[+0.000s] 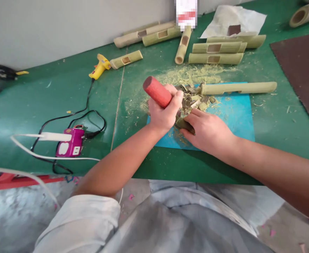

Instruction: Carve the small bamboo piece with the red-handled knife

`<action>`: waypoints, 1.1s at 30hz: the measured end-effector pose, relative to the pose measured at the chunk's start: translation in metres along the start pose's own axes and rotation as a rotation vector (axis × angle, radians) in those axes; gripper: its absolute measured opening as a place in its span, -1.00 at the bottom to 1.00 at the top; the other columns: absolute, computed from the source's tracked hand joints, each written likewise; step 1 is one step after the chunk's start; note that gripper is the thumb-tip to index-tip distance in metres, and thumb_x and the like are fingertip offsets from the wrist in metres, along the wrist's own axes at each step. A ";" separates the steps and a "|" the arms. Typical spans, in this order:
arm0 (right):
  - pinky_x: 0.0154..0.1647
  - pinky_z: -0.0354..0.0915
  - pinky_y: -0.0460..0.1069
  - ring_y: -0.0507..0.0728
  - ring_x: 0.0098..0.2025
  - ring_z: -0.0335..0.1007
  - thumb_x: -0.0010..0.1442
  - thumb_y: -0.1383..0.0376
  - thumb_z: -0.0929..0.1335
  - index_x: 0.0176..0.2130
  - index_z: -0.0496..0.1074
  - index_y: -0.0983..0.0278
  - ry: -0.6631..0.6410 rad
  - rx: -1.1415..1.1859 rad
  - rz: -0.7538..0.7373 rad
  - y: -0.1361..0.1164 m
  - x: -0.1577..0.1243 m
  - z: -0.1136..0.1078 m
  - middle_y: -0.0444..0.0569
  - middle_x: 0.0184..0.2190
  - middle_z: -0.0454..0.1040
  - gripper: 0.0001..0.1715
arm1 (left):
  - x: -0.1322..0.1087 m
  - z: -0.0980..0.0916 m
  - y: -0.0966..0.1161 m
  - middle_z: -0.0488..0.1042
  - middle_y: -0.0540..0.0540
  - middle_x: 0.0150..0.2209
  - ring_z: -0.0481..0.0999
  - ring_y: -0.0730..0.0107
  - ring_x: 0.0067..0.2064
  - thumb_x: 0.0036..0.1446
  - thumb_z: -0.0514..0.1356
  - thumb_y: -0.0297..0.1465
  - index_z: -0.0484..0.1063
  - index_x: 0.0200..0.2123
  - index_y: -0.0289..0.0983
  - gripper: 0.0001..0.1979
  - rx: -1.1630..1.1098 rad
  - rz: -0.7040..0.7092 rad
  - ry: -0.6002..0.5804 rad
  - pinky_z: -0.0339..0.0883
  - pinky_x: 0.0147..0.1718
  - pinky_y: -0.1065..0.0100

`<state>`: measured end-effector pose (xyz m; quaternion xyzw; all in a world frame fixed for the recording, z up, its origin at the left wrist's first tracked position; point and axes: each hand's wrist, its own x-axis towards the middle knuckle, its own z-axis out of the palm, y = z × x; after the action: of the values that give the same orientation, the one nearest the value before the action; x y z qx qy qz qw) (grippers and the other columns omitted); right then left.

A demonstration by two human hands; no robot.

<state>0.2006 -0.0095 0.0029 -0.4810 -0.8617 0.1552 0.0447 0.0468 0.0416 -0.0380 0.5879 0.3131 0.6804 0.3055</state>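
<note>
My left hand (165, 112) is closed round a tool with a thick red wooden handle (156, 92); the handle's end points up and left, and the working end is hidden under my hands. My right hand (208, 131) lies over a dark green piece (185, 124) on the blue mat (233, 116), fingers curled on it. Just beyond my hands sits a heap of bamboo chips (195, 98). A long bamboo tube (238, 88) lies across the mat's far edge.
Several cut bamboo tubes (214, 52) with square windows lie at the back of the green table (51, 95), amid sawdust. A yellow glue gun (99, 66), its black cord and a purple power strip (70, 143) lie left. A brown sheet (302, 66) is at right.
</note>
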 end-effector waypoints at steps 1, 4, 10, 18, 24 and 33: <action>-0.29 0.16 0.06 0.22 -0.22 0.48 0.39 0.26 0.41 -0.13 0.62 0.37 0.000 -0.002 0.000 0.000 0.000 0.000 0.16 -0.15 0.59 -0.78 | -0.001 0.000 0.000 0.38 0.08 -0.55 0.35 0.50 -0.52 0.38 0.38 -0.13 0.40 -0.51 -0.20 -0.54 0.013 0.007 -0.002 0.29 -0.45 0.31; -0.30 0.16 0.06 0.22 -0.22 0.47 0.39 0.26 0.41 -0.12 0.62 0.36 0.001 -0.007 -0.003 0.000 0.000 0.000 0.16 -0.14 0.59 -0.78 | -0.002 -0.001 0.000 0.37 0.07 -0.55 0.35 0.47 -0.52 0.40 0.35 -0.14 0.39 -0.50 -0.19 -0.55 0.034 0.027 -0.011 0.28 -0.45 0.30; -0.34 0.11 0.05 0.19 -0.26 0.44 0.37 0.27 0.41 -0.13 0.61 0.34 0.035 -0.003 0.010 -0.002 -0.002 0.000 0.14 -0.14 0.59 -0.81 | 0.001 -0.009 -0.009 0.37 0.07 -0.55 0.31 0.47 -0.53 0.39 0.34 -0.06 0.41 -0.49 -0.18 -0.54 0.107 0.096 -0.039 0.24 -0.46 0.28; -0.30 0.15 0.06 0.23 -0.22 0.46 0.37 0.26 0.39 -0.15 0.60 0.35 0.039 -0.032 -0.004 -0.002 -0.003 0.001 0.16 -0.19 0.59 -0.79 | -0.003 -0.009 -0.008 0.38 0.08 -0.52 0.33 0.51 -0.50 0.37 0.36 -0.06 0.45 -0.45 -0.20 -0.57 0.064 0.069 -0.030 0.27 -0.43 0.32; -0.32 0.12 0.06 0.22 -0.25 0.45 0.33 0.28 0.39 -0.15 0.60 0.34 0.060 -0.042 -0.008 -0.002 -0.003 0.000 0.14 -0.19 0.58 -0.80 | 0.000 -0.009 -0.008 0.35 0.09 -0.55 0.31 0.54 -0.54 0.37 0.34 -0.03 0.38 -0.48 -0.20 -0.52 0.097 0.070 -0.069 0.29 -0.43 0.32; -0.30 0.17 0.08 0.27 -0.20 0.50 0.49 0.28 0.31 -0.16 0.65 0.39 -0.005 -0.097 -0.028 -0.010 -0.004 -0.005 0.22 -0.21 0.61 -0.65 | 0.002 -0.008 -0.005 0.32 0.05 -0.54 0.28 0.48 -0.51 0.40 0.27 0.04 0.32 -0.52 -0.20 -0.44 0.165 0.066 -0.211 0.23 -0.42 0.27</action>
<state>0.1961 -0.0168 0.0105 -0.4703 -0.8749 0.1137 0.0212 0.0389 0.0460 -0.0418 0.6892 0.3145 0.5965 0.2650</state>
